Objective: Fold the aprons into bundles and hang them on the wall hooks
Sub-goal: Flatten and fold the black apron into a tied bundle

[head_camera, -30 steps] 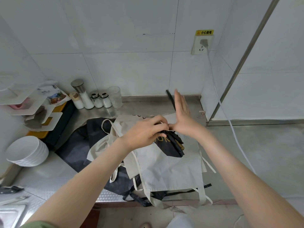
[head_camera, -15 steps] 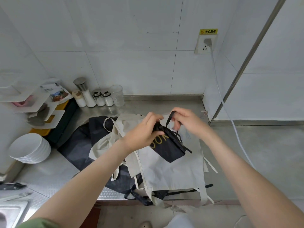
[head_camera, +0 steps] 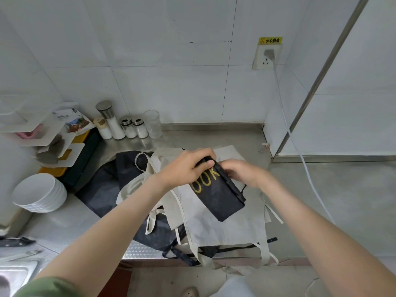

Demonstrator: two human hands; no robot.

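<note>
A black apron with gold letters, folded into a narrow bundle [head_camera: 220,194], is held above the counter. My left hand [head_camera: 186,168] grips its upper end, thumb over the top fold. Beside it, my right hand [head_camera: 242,172] has curled fingers on the bundle's right edge, where a thin black strap runs. Under the bundle a cream apron [head_camera: 225,224] lies spread flat, its ties hanging over the counter's front edge. A dark apron [head_camera: 107,185] lies crumpled below it to the left. No wall hooks are in view.
A stack of white bowls [head_camera: 40,194] stands at the left. Spice jars [head_camera: 120,125] and a clear cup [head_camera: 153,124] line the back wall beside a white corner shelf [head_camera: 42,136]. A white cable [head_camera: 300,151] drops from the wall socket [head_camera: 267,56] on the right.
My right hand went from flat and raised to pinching the strap, then dropped down against the bundle's side. The bundle now lies longer and more tilted in my hands.
</note>
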